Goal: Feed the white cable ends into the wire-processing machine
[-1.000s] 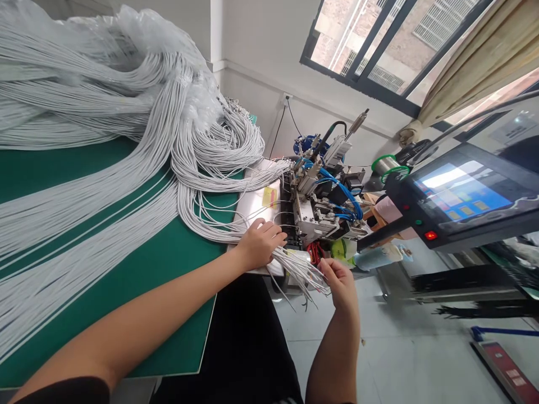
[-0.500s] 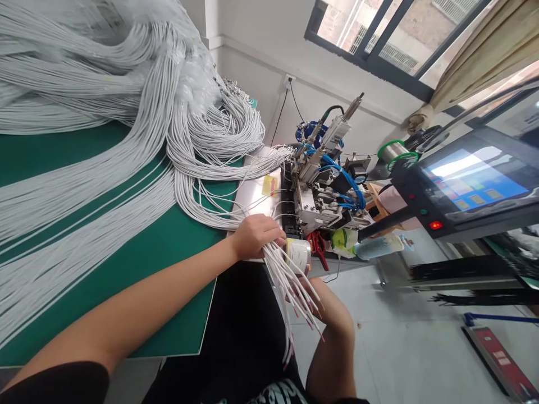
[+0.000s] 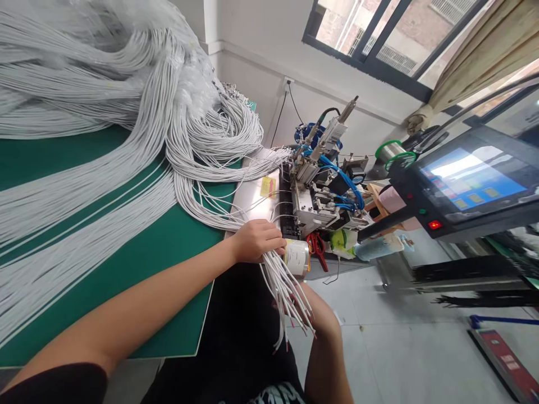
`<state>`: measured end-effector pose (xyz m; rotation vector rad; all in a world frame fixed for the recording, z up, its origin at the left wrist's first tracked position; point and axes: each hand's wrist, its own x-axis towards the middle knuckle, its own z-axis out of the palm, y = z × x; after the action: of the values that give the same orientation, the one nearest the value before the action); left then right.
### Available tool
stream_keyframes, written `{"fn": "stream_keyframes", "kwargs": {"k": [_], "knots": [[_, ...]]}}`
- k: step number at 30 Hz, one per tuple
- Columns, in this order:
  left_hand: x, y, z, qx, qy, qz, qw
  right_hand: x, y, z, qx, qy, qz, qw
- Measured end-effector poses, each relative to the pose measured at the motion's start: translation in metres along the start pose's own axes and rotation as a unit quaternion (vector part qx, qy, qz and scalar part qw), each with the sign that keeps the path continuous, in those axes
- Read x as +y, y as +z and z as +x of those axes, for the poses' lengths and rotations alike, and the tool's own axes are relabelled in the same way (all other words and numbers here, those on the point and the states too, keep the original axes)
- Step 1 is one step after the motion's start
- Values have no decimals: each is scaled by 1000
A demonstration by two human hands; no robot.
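Below frame centre, at the green mat's [image 3: 138, 264] edge: wire bundle [image 3: 281, 279] gripped in the closed left hand [image 3: 255, 241], loose ends fanning downward | right hand [image 3: 322, 314] beneath those ends, mostly hidden, grip impossible to tell | white roll [image 3: 297, 257] just beside the left hand; machine [image 3: 315, 205] behind | wire heap [image 3: 105, 84] upper left, cut off | screen [image 3: 467, 179] at right, its text unreadable.

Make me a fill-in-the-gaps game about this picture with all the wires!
1. The left hand holds a bundle of ___ wires at the table's edge.
2. The mat under the big pile of wires is ___.
3. The thin tubes curling over the small machine are ___.

Missing words: white, green, blue.
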<state>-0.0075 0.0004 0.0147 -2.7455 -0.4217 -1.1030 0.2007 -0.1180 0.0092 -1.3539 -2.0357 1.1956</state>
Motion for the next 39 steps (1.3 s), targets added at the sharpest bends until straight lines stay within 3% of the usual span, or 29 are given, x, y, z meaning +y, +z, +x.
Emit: {"fn": "stream_keyframes", "kwargs": {"k": [3,4,8,13,17,21,31,39], "knots": [[1,-1,1,-3,4,4,1000,-5,-10,-5,-60,-33,-38,997],[2,-1,2,-9,7,8,1000,-7,-16,-9,-50,-38,-45,997],[4,0,4,-27,31,17,999,-13,-38,-25,98,-43,-41,993],[5,0,4,-27,51,23,998,1,-45,-18,299,14,32,954],[5,1,3,-6,73,28,997,20,-40,4,406,27,182,895],[4,7,-1,-8,71,38,997,24,-35,24,460,7,246,853],[6,8,3,-91,-20,93,991,22,-34,45,446,16,288,847],[5,11,4,-122,-94,100,983,26,-52,53,312,22,352,882]]}}
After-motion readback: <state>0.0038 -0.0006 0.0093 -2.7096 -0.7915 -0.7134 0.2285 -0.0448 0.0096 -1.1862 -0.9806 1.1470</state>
